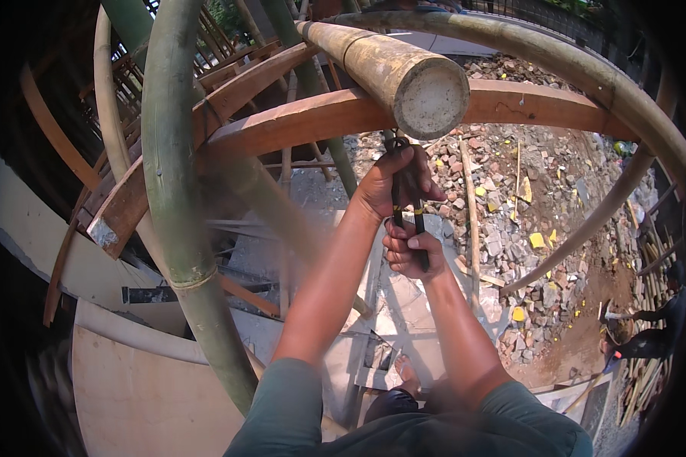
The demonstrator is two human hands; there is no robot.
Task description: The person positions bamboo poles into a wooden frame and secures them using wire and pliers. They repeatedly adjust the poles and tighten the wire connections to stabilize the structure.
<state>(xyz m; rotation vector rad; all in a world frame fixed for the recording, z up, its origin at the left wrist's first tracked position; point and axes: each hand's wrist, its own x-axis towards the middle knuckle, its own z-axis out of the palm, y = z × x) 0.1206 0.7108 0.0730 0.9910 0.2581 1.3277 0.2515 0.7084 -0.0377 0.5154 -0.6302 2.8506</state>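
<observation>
A pair of black-handled pincers [420, 221] with yellow bands points up toward the underside of a thick bamboo pole [366, 57]. My right hand [413, 250] is closed round the lower ends of the handles. Higher up, my left hand [392, 181] wraps the upper part of the same tool, close below the pole's cut end. The dark head of the pincers touches or nearly touches a dark loop, apparently wire, under the pole; my fingers partly hide it. Across a reddish wooden beam [305, 118] lies the pole, its pale round end facing me.
An upright green bamboo pole [171, 152] stands close on my left, beside a pale wooden panel [129, 388]. Another bamboo pole [511, 38] curves across the upper right. Broken brick rubble [503, 228] covers the ground below. A person [652, 327] is at the right edge.
</observation>
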